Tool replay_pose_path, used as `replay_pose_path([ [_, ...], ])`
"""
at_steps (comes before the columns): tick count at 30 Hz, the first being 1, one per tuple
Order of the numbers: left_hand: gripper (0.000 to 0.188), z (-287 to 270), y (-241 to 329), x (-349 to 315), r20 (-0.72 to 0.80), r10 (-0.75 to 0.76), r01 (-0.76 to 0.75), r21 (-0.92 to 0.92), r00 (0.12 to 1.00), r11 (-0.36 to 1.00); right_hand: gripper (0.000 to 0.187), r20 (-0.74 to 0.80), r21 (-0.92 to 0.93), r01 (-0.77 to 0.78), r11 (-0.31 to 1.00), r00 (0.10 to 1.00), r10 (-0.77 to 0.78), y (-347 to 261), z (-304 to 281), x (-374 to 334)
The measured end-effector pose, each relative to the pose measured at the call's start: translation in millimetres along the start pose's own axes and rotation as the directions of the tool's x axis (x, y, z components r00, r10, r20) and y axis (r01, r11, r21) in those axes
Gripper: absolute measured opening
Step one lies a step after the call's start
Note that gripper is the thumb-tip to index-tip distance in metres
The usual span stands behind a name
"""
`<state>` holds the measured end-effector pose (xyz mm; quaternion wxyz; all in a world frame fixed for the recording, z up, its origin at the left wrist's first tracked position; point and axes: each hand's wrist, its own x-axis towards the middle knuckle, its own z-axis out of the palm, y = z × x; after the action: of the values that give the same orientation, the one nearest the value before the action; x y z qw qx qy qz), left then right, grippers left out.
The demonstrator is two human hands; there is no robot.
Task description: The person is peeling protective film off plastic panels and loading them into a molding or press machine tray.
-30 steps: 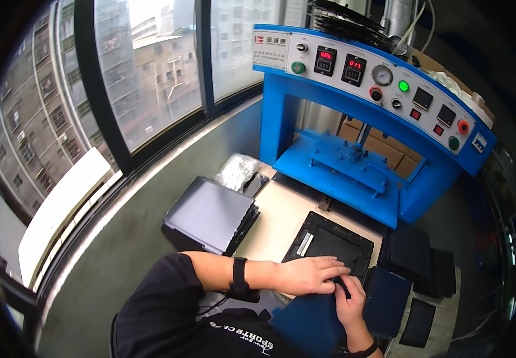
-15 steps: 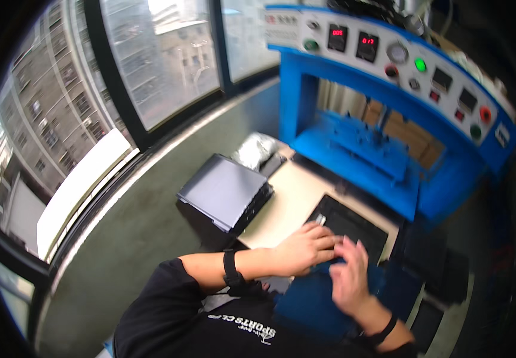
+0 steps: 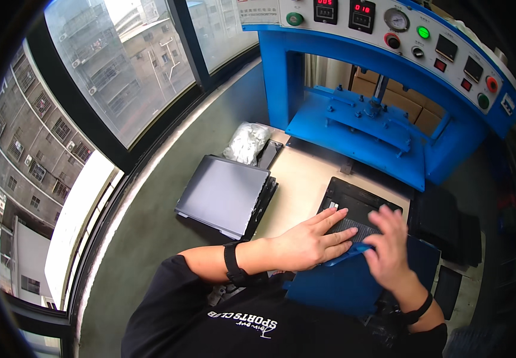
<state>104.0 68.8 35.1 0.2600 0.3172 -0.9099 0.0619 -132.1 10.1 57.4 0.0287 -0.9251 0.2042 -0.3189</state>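
Note:
My left hand [image 3: 306,243] lies with its fingers stretched out on a flat black panel [image 3: 347,192], close to a ribbed strip. Just beside it, my right hand [image 3: 392,253] pinches the lifted edge of a blue sheet [image 3: 332,289] between thumb and finger, while its other fingers are raised and slightly blurred. Most of the sheet spreads below both hands, toward my body. A small white piece [image 3: 334,206] sits at the panel's upper left, near my left fingertips. The palms hide part of the panel.
Ahead stands a blue press [image 3: 353,122] with a control panel. On the left of the pale tabletop [image 3: 294,185] is a stack of dark grey panels [image 3: 225,191], with a crumpled clear plastic bag [image 3: 247,143] behind. Black pieces [image 3: 449,227] lie at right; windows line the left.
The view has tilted down slightly. My right hand has moved right and away from my left hand, and the blue sheet's edge now rises between them. My left fingers have spread out.

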Motion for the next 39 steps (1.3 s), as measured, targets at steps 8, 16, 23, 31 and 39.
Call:
replay_pose_path([
  [8, 0.050, -18.0, -18.3, -5.4, 0.057, -0.001, 0.022, -0.370, 0.998, 0.929, 0.022, -0.019, -0.158, 0.120, 0.980, 0.992, -0.124, 13.8, -16.5, -23.7],
  [16, 0.043, -13.8, -33.1, -3.4, 0.114, 0.050, 0.008, -0.460, 0.992, 0.888, 0.024, 0.028, -0.144, 0.072, 0.987, 0.997, -0.069, 3.9, -21.4, -60.4],
  [23, 0.041, -27.0, -11.4, -12.6, 0.105, -0.206, 0.225, -0.214, 0.973, 0.951, 0.042, 0.530, 0.654, -0.696, 0.296, 0.702, 0.476, -8.6, -5.4, -55.6],
  [31, 0.044, -20.4, -7.2, 12.9, -0.557, 0.138, -0.079, 0.128, 0.819, 0.989, 0.023, -0.033, 0.926, -0.245, 0.288, 0.706, 0.707, 37.4, 49.1, 17.5],
  [39, 0.085, 3.6, -64.2, -29.5, 0.306, -0.416, 0.123, -0.903, 0.856, -0.412, 0.023, 0.666, 0.715, -0.562, 0.416, 0.728, -0.162, 11.3, 47.0, 87.2],
])
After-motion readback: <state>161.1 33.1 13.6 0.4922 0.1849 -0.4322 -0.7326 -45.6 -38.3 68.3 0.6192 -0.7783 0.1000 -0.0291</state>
